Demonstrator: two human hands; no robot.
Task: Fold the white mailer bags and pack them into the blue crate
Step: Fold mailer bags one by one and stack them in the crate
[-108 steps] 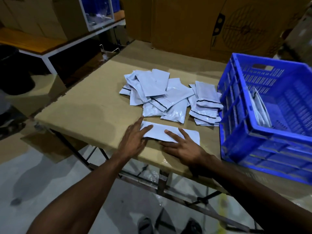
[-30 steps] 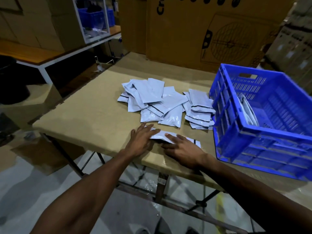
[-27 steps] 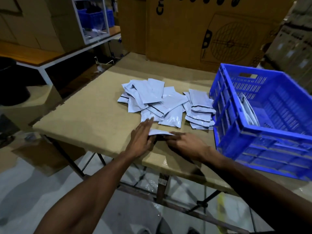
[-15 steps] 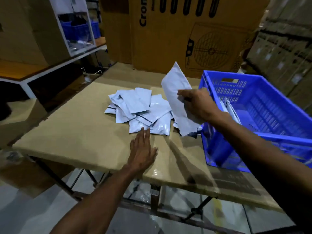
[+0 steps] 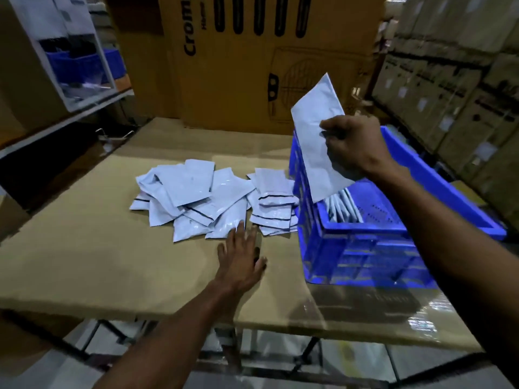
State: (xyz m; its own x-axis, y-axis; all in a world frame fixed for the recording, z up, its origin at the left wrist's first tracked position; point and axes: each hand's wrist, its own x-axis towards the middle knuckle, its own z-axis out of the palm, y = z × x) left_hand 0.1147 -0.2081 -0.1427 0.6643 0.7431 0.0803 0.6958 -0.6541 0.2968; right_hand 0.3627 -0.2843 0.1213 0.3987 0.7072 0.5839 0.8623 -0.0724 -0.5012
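My right hand [image 5: 352, 146] grips a folded white mailer bag [image 5: 316, 130] and holds it upright over the left wall of the blue crate [image 5: 362, 256]; the bag's lower end dips inside the crate. Several folded bags [image 5: 344, 207] stand against that wall inside. A loose pile of white mailer bags [image 5: 193, 197] lies on the table's middle, with a neater stack [image 5: 273, 209] beside the crate. My left hand [image 5: 241, 258] rests flat on the table, fingers straight, fingertips touching the pile's near edge.
The table [image 5: 92, 248] is covered in brown cardboard, its near edge close to me. A large cardboard box [image 5: 252, 60] stands behind it. Stacked cartons [image 5: 455, 80] fill the right side. A white shelf with blue bins [image 5: 81, 63] is at the left.
My right hand lifted the folded bag off the table and carried it right, over the crate's left wall. My left hand let go of it and now lies flat on the table.
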